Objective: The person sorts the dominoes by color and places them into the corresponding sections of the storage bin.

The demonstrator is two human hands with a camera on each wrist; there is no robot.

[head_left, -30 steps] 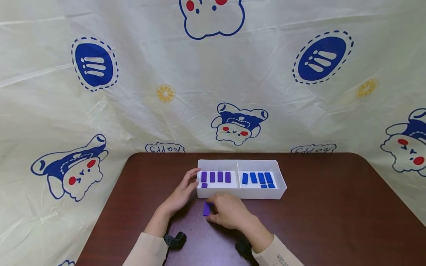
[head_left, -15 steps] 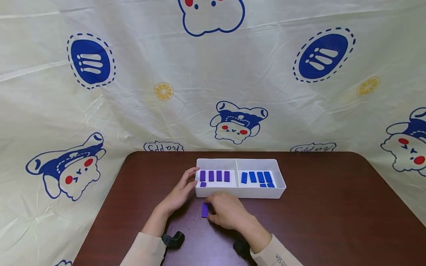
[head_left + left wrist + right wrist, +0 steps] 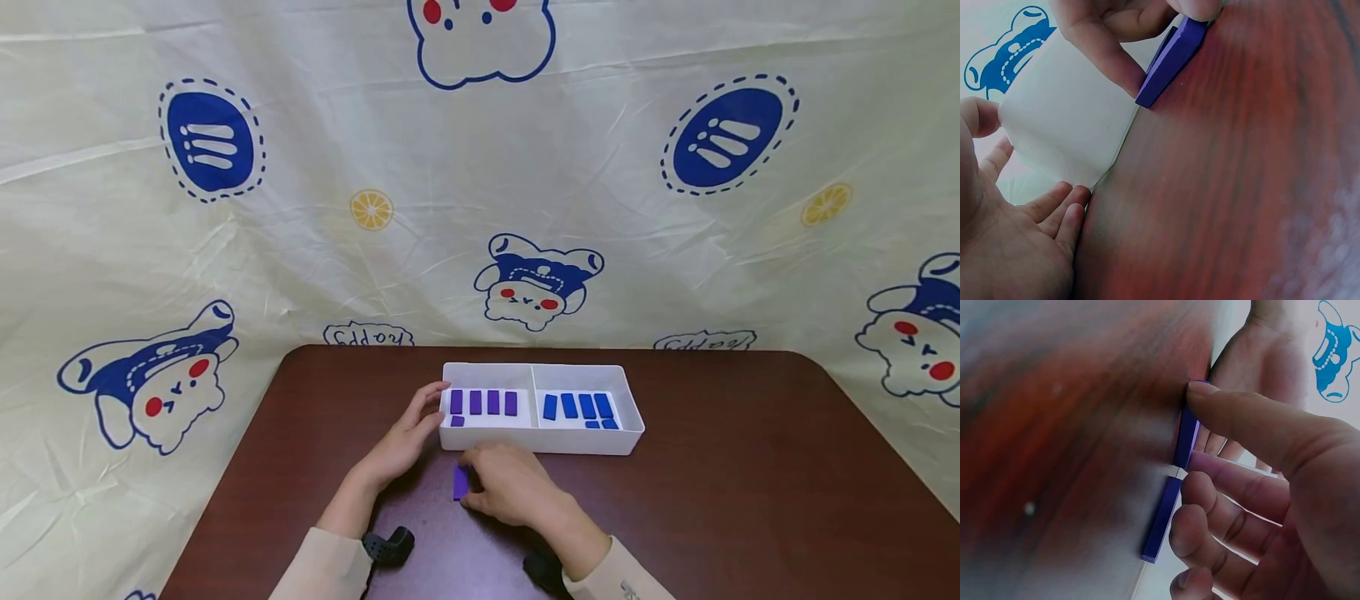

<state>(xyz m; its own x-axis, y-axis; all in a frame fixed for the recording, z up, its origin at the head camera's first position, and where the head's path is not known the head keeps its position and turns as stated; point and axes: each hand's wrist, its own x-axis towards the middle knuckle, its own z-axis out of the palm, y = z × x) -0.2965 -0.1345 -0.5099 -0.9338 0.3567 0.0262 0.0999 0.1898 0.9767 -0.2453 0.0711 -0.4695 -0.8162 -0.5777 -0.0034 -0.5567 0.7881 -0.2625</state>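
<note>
My right hand [image 3: 506,483] is in front of the white tray [image 3: 540,443], low over the table. Its thumb and a finger pinch a flat purple block [image 3: 1187,437] by its two ends. A second purple block [image 3: 1161,522] lies in line with it beside the curled lower fingers; in the head view that hand hides it. My left hand [image 3: 401,442] rests against the tray's left end with extended fingers, fingertips at the wall. Several purple blocks [image 3: 475,402] lie in the tray's left compartment, and several blue blocks [image 3: 569,406] in the right one.
A divider [image 3: 535,398] splits the tray in two. The tray stands toward the back of the dark brown table [image 3: 735,467]. Behind it hangs a pale printed cloth [image 3: 637,208]. Black bands [image 3: 390,547] sit at both wrists.
My right hand and the pinched block have shifted slightly toward the person, away from the tray's front wall. The left hand stays at the tray's end, and the blocks in the tray keep their places.
</note>
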